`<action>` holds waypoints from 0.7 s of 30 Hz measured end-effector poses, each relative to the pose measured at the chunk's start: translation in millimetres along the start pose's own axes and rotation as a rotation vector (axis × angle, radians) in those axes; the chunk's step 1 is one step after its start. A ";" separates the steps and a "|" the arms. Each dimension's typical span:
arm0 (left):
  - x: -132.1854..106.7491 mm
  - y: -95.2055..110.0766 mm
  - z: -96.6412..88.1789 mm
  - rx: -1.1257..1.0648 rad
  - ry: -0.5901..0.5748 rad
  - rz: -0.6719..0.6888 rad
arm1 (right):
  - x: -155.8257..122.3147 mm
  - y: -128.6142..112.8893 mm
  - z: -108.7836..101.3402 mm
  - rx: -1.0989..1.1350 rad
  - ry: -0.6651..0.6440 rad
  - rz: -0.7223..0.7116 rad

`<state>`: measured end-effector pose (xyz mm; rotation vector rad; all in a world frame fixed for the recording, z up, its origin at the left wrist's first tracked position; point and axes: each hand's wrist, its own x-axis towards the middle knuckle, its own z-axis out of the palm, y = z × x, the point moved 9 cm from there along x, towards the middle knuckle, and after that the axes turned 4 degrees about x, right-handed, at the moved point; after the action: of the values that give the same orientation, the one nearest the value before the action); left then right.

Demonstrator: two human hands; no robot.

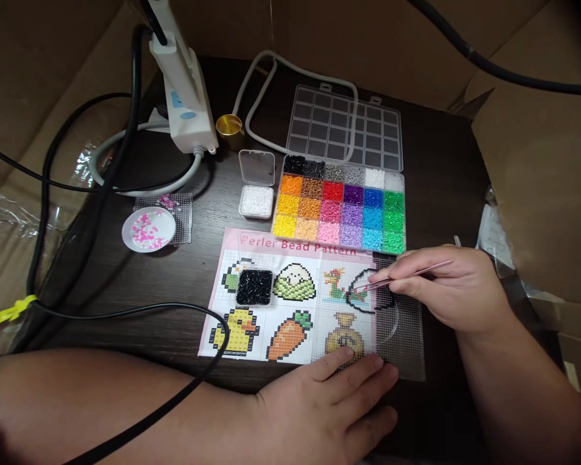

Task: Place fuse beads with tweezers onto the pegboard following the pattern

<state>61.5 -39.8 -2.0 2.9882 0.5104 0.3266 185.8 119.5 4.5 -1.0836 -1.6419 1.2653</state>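
My right hand [440,287] pinches a pair of thin pinkish tweezers [421,271]. Their tips point left, over an outline of black beads on a clear pegboard [409,342]. That board overlaps the right side of a printed bead pattern sheet [290,355], which shows a chick, a carrot and other figures. My left hand [339,403] lies flat with fingers spread, its fingertips on the lower edge of the sheet and board. On the sheet stands a small box of black beads [254,287]. Whether the tweezers hold a bead is too small to tell.
Behind the sheet lies an open bead organizer [339,206] in many colours. Left of it are a small box of white beads [256,201], a gold cup [230,129], a white dish [149,229] and a power strip [186,103]. A black cable [174,306] crosses above my left forearm.
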 end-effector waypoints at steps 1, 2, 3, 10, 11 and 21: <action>0.1 0.0 0.0 -0.003 -0.002 0.001 | -0.1 0.5 0.2 0.000 -0.002 0.000; 0.1 0.1 0.2 -0.006 -0.004 0.001 | -0.3 0.9 0.2 0.001 -0.003 -0.002; 0.1 0.0 0.5 -0.009 -0.007 0.002 | -0.5 1.5 0.2 -0.001 -0.005 -0.001; -0.1 0.1 -0.8 -0.011 -0.005 0.000 | -0.1 0.2 -0.5 -0.035 0.000 -0.001; -0.1 0.0 -1.3 -0.006 -0.002 -0.001 | 0.2 -1.0 -0.2 -0.041 0.002 -0.002; -0.4 -0.1 -0.4 -0.004 -0.007 0.005 | -2.1 -2.4 -2.3 -0.015 0.031 -0.017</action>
<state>61.0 -39.8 -1.7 2.9865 0.5013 0.3164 188.3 117.9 7.1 -1.0911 -1.6370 1.2213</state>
